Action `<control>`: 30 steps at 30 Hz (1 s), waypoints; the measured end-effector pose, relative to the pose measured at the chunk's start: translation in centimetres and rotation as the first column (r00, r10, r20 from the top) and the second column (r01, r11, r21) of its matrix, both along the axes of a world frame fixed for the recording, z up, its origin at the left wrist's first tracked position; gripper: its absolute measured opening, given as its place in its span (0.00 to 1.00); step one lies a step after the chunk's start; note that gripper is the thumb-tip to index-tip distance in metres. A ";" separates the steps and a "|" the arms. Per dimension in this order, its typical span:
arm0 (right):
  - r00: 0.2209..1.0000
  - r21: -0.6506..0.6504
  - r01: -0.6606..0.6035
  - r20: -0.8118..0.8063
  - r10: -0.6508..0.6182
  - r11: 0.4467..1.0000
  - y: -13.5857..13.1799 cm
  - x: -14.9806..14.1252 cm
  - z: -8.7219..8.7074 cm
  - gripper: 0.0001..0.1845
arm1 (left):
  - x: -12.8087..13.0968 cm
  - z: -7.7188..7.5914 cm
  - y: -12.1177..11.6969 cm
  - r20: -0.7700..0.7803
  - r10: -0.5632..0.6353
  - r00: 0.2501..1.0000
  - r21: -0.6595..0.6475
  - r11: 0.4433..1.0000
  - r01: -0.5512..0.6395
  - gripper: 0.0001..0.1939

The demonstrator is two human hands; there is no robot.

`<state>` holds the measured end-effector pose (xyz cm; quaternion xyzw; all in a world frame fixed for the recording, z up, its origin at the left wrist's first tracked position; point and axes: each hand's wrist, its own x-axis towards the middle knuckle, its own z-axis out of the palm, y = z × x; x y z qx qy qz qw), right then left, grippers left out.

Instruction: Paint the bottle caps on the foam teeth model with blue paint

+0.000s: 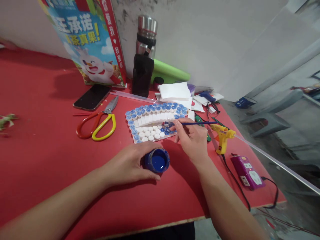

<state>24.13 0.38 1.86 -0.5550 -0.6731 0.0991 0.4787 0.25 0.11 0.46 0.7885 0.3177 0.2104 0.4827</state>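
Observation:
My left hand (140, 161) is wrapped round a small jar of blue paint (158, 161), its mouth turned up towards me. Between the fingers of my right hand (188, 136) is a thin paintbrush (197, 123) with a dark blue handle. The brush's tip reaches a handmade piece (146, 125) built of small white rounds and upright white strips. Its outer rounds are streaked light blue, and some rounds near the brush are dark blue. The others in front stay white. My right fingers partly cover the piece's right end.
Scissors (100, 121) with red and yellow handles and a phone (92, 96) lie left. Behind stand a printed bag (100, 43) and a steel bottle (146, 36). To the right are a yellow glue gun (222, 136) and a purple power strip (247, 171) with cords.

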 end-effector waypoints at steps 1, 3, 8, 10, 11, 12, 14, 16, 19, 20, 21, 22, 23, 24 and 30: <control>1.000 0.005 -0.014 -0.006 0.014 1.000 0.0 -0.1 0.0 0.14 | 0.0 -0.1 0.0 0.003 0.007 1.000 0.007 1.000 -0.007 0.35; 0.999 0.002 -0.041 -0.006 0.041 0.999 -0.1 -0.3 0.1 0.14 | 0.0 -0.1 -0.1 0.010 0.014 1.000 0.023 1.000 -0.014 0.35; 0.997 -0.042 -0.077 0.007 0.077 0.996 0.0 -0.4 -0.1 0.14 | 0.0 0.0 -0.1 0.007 0.011 1.000 0.030 0.999 -0.012 0.34; 0.996 -0.050 -0.086 -0.001 0.086 0.995 0.0 -0.4 -0.2 0.13 | 0.0 0.0 0.0 0.011 0.007 1.000 0.036 0.999 -0.007 0.34; 0.996 -0.050 -0.087 -0.001 0.087 0.995 0.0 -0.4 -0.2 0.13 | 0.0 0.0 0.0 0.013 0.005 1.000 0.040 0.999 -0.005 0.34; 0.996 -0.045 -0.086 0.000 0.086 0.995 0.0 -0.4 -0.2 0.13 | 0.0 -0.1 0.0 0.016 0.003 1.000 0.043 0.999 -0.004 0.34; 0.997 -0.028 -0.076 -0.001 0.076 0.997 0.0 -0.4 -0.2 0.13 | 0.0 -0.1 0.0 0.024 0.001 1.000 0.046 0.999 -0.002 0.35; 0.998 -0.018 -0.066 0.001 0.066 0.998 0.0 -0.5 -0.1 0.13 | 0.0 -0.1 0.0 0.023 0.005 1.000 0.042 0.999 -0.006 0.35; 0.997 -0.027 -0.082 0.005 0.082 0.996 0.0 -0.5 -0.1 0.14 | 0.0 0.0 0.0 0.012 0.002 1.000 0.036 0.999 -0.002 0.35; 0.996 -0.033 -0.086 0.009 0.086 0.996 0.0 -0.5 -0.1 0.14 | 0.0 0.1 0.0 0.008 -0.002 1.000 0.035 0.999 0.002 0.34; 0.996 -0.036 -0.087 0.012 0.088 0.996 0.0 -0.5 -0.1 0.14 | 0.0 0.1 0.0 0.005 -0.006 1.000 0.037 0.999 0.006 0.33; 0.996 -0.036 -0.085 0.014 0.085 0.996 0.0 -0.5 0.0 0.14 | 0.0 0.1 0.0 0.002 -0.008 1.000 0.039 0.999 0.008 0.33; 0.997 -0.034 -0.079 0.014 0.080 0.996 0.0 -0.5 0.0 0.13 | 0.0 0.1 0.0 0.000 -0.007 1.000 0.041 0.999 0.007 0.34; 0.997 -0.029 -0.073 0.013 0.073 0.997 0.0 -0.4 0.0 0.13 | 0.0 0.1 0.0 0.000 -0.004 1.000 0.044 0.999 0.004 0.34; 0.995 -0.026 -0.096 0.013 0.096 0.995 0.0 -0.5 -0.1 0.13 | 0.0 0.0 0.0 0.002 -0.011 1.000 0.051 0.999 0.010 0.34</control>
